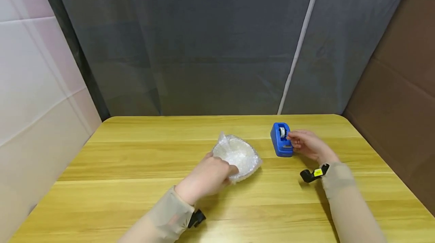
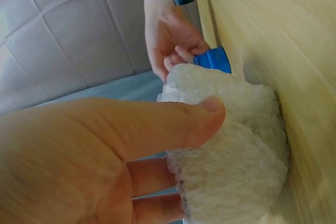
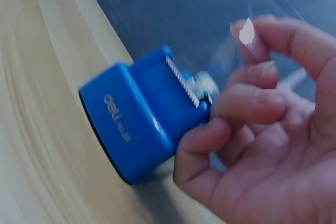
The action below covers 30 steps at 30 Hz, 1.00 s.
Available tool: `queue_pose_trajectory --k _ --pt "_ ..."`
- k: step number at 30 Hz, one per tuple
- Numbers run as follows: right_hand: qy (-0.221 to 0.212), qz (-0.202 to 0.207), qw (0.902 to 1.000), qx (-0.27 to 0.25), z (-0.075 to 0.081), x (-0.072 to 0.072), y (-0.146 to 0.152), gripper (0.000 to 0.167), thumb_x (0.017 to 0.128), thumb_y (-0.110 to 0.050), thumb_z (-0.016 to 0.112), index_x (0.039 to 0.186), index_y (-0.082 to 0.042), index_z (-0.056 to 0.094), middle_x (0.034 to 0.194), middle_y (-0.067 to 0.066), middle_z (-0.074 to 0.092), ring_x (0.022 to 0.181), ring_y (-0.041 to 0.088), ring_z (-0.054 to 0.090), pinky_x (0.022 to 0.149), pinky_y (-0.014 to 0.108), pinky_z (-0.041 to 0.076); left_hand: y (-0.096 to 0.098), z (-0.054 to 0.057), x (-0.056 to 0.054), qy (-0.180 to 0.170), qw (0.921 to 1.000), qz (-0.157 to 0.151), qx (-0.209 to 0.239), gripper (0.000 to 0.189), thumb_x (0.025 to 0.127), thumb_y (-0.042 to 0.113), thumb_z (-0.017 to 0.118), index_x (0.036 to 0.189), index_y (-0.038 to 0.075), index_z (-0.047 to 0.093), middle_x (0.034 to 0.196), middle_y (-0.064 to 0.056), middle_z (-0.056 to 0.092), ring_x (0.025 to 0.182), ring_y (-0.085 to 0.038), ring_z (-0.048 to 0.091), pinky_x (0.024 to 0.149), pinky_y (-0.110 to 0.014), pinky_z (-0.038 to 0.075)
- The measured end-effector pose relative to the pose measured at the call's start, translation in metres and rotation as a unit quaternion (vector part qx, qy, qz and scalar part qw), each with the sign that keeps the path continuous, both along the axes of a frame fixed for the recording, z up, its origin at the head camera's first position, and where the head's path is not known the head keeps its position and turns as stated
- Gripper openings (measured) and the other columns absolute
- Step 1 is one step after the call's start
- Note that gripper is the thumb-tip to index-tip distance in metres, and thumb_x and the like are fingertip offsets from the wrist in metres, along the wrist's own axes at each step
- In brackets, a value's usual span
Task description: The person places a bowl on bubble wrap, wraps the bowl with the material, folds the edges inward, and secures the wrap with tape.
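Note:
My left hand [image 1: 209, 175] grips the near-left side of a bubble-wrapped, bowl-shaped bundle [image 1: 246, 154] on the table. In the left wrist view the thumb lies over the bubble wrap [image 2: 231, 166], while fingers reach behind it. What the wrap encloses is hard to make out. To the right stands a blue tape dispenser [image 1: 282, 148] with a tape roll [image 1: 282, 132] in it. Beside it, my right hand [image 1: 310, 145] pinches the shiny end of clear tape [image 3: 247, 34] between thumb and index finger. The dispenser's toothed cutter [image 3: 182, 81] faces the right wrist camera.
The wood-grain table [image 1: 136, 175] extends around both hands. A dark grey curtain [image 1: 204, 46] hangs behind its far edge. A pale panel [image 1: 34, 65] stands at the left and a brown one [image 1: 401, 84] at the right. Both wrists carry small black cameras.

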State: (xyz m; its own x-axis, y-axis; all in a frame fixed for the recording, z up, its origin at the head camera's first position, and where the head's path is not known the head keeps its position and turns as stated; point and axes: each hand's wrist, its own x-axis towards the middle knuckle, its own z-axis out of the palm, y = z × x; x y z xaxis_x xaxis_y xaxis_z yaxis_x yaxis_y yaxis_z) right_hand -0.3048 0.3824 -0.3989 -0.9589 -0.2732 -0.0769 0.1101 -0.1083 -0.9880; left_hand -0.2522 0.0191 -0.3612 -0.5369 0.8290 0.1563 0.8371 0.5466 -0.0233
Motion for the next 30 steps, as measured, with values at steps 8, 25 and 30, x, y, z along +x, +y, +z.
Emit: queue_pose_trajectory --k 8,25,30 --pt "-0.002 -0.167 0.9847 0.048 0.004 0.011 -0.034 0.031 0.100 -0.014 0.053 0.071 -0.016 0.062 0.066 -0.006 0.049 0.058 0.007 0.043 0.056 0.018 0.036 -0.001 0.000 0.001 0.004 1.0000 0.004 -0.002 0.012 0.079 0.021 0.078 0.086 0.024 0.069 0.065 0.010 0.061 0.065 -0.009 0.060 0.091 -0.054 0.047" --pt "0.001 -0.227 0.9724 0.055 0.004 0.017 -0.045 0.029 0.098 -0.015 0.055 0.069 -0.012 0.060 0.061 -0.006 0.047 0.053 0.006 0.043 0.051 0.017 0.040 0.000 0.000 -0.001 0.012 0.9999 0.000 -0.004 0.014 0.077 0.014 0.076 0.083 0.024 0.067 0.060 0.010 0.055 0.058 -0.007 0.053 0.091 -0.053 0.047" --pt "-0.017 -0.219 0.9754 -0.015 0.000 0.017 -0.046 0.033 0.098 -0.009 0.052 0.067 -0.014 0.062 0.062 -0.005 0.050 0.055 0.005 0.044 0.053 0.015 0.041 -0.001 -0.001 -0.001 0.008 1.0000 0.005 -0.001 0.014 0.078 0.015 0.077 0.085 0.023 0.069 0.063 0.009 0.059 0.062 -0.008 0.058 0.093 -0.057 0.046"
